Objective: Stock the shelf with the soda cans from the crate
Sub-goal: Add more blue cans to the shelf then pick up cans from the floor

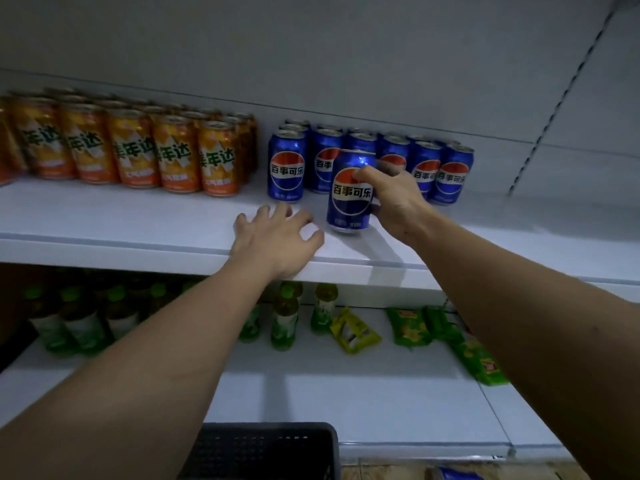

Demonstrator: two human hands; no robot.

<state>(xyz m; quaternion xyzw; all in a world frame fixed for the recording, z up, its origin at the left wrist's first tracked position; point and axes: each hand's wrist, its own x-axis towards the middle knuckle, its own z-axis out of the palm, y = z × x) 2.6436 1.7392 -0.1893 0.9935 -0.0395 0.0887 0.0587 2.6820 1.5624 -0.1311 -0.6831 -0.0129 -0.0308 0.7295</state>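
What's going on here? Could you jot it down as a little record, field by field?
place: white store shelf
right hand: grips a blue cola can at the front of the shelf
left hand: fingers spread, resting on the shelf, holding nothing
blue cans: standing in rows behind the held can
orange cans: rows to the left
shelf below: green bottles and snack packets
crate: dark, at bottom edge, contents not visible

My upper white shelf carries orange cans at 10 o'clock and blue cans at 1 o'clock. My lower shelf bears green bottles at 8 o'clock, green snack packets at 4 o'clock.
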